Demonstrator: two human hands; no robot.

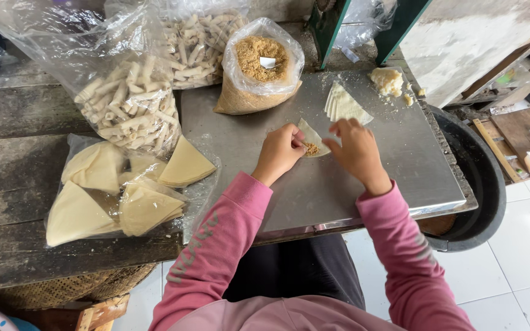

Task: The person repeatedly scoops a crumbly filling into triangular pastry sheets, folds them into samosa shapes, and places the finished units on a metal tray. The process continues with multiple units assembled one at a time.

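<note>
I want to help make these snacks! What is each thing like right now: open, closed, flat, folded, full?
Wrapper: lying flat, brown filling on it, both hands touching it.
Filling bag: open, about full.
Wrapper stack: flat, untouched.
Rolled snacks bag: full.
Triangle wrappers bag: lying flat, open or closed unclear.
Dough lump: loose on tray.
Left hand: fingers pinching filling.
Right hand: fingers spread.

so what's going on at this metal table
A person in pink sleeves works at a steel sheet. The left hand pinches brown crumbly filling onto a triangular wrapper, and the right hand touches its edge. More wrappers lie stacked behind, beside an open bag of filling. Bags of finished rolls sit to the left.
</note>
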